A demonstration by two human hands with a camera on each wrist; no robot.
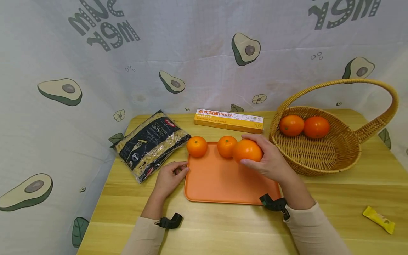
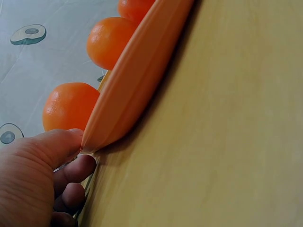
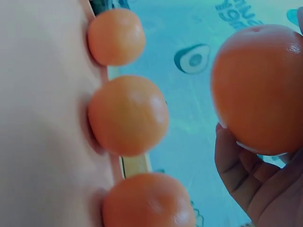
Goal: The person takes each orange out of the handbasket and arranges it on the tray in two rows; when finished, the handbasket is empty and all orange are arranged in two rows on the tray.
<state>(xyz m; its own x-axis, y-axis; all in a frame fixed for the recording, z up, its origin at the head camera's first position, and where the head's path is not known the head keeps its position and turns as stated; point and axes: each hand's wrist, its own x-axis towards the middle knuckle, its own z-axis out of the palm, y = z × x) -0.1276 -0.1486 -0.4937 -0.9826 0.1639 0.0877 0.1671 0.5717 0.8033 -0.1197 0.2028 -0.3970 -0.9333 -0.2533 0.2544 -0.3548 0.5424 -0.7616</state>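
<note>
My right hand [image 1: 269,161] holds an orange [image 1: 247,151] above the far right part of an orange tray [image 1: 223,184], with thumb and fingers curled round it. Three oranges sit in a row along the tray's far edge in the right wrist view: a far one [image 3: 116,37], a middle one [image 3: 129,116] and a near one [image 3: 149,203]. From the head, the held orange and hand hide the third. At the tray's left edge, my left hand [image 1: 169,178] grips the rim between thumb and fingers, its other fingers curled below.
A wicker basket [image 1: 350,156] with a tall handle stands at the right, holding two redder round fruits [image 1: 304,126]. Behind the tray lies a pasta box [image 1: 228,121]. A bag of pasta [image 1: 151,145] lies at the left, and a small yellow packet [image 1: 378,219] at the near right.
</note>
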